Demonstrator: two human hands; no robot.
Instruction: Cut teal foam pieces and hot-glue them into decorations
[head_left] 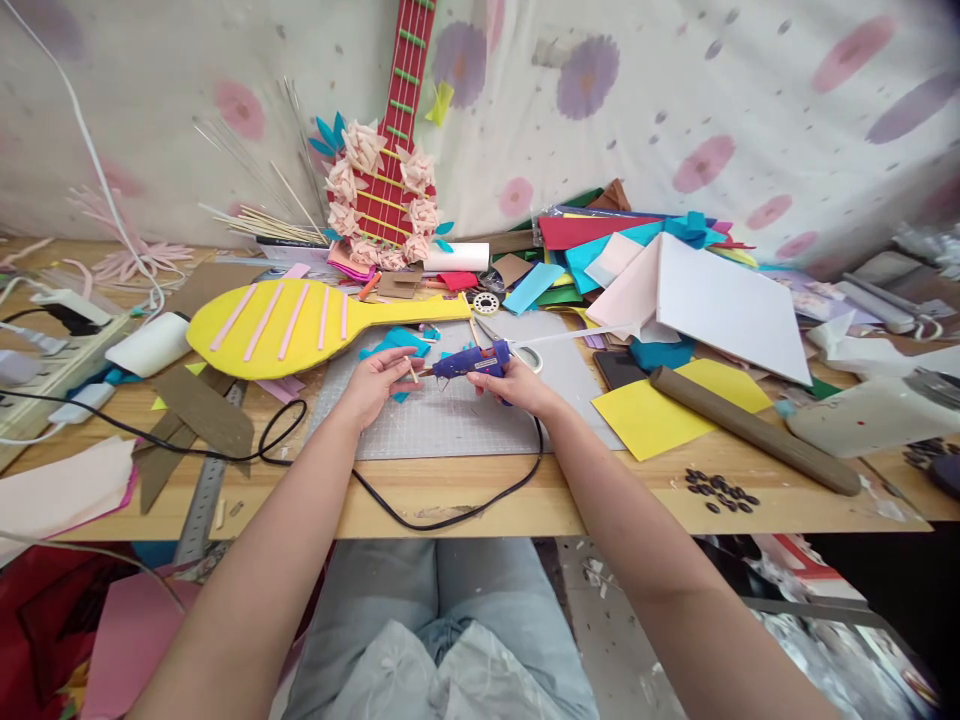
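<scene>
My right hand (516, 385) grips a blue hot glue gun (469, 362), its nozzle pointing left. My left hand (375, 385) pinches a small pale stick (412, 372) right at the nozzle tip. Both hands hover over a grey cutting mat (450, 420). Teal foam pieces (397, 345) lie just behind my left hand. The gun's black cord (450, 515) loops off the mat toward the table's front edge.
A yellow foam guitar shape with pink strips (300, 322) lies at left. A red guitar with paper flowers (386, 200) leans on the wall. Colored foam sheets (637, 250), a white sheet (720, 300), a cardboard tube (750, 430), scissors (517, 350), dark beads (720, 490) sit at right.
</scene>
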